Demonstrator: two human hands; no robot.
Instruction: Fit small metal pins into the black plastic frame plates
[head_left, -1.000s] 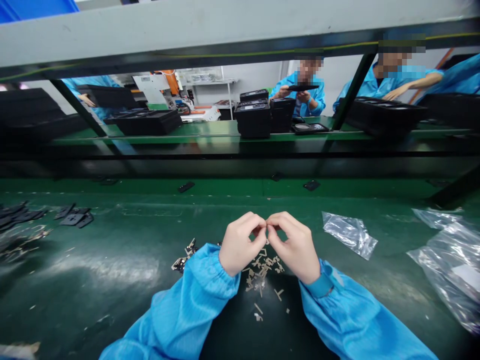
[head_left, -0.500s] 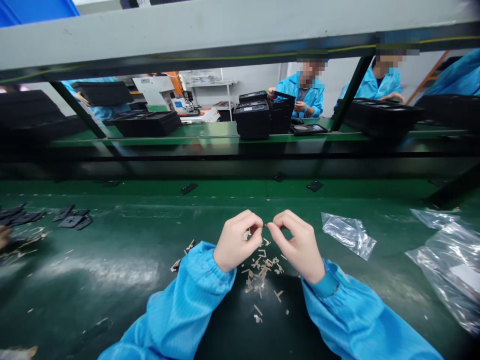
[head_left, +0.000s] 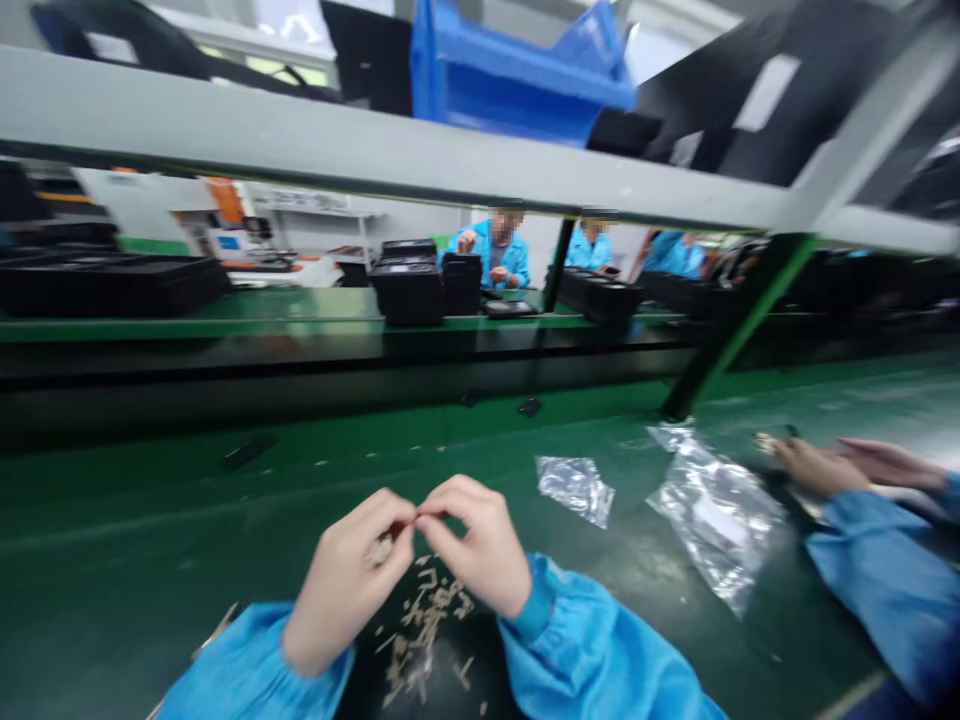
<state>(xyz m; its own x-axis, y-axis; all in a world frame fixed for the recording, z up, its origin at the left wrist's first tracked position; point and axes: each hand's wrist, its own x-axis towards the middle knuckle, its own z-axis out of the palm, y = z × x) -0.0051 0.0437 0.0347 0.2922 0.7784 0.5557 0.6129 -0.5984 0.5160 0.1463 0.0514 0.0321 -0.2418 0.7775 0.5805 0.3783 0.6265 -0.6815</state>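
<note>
My left hand (head_left: pixel 356 570) and my right hand (head_left: pixel 476 545) meet at their fingertips above the green bench (head_left: pixel 300 510). Each has thumb and forefinger pinched together. Whatever lies between the tips is too small to make out. Pale bits (head_left: pixel 379 550) show inside the curl of my left hand, under its fingers. Below and between the hands lies a loose heap of small beige strips and scraps (head_left: pixel 431 610). Blue sleeves cover both wrists.
A small clear plastic bag (head_left: pixel 576 488) and a larger one (head_left: pixel 716 515) lie to the right. Beyond them are a co-worker's hands (head_left: pixel 832 468). A green post (head_left: pixel 739 325) rises behind the bags. Black trays (head_left: pixel 409 285) stand beyond the divider; a blue bin (head_left: pixel 517 80) sits overhead.
The view has swung to the right, bringing in the co-worker's hands at the right and the blue bin overhead. My hands stay pinched, their fingertips now touching or nearly so.
</note>
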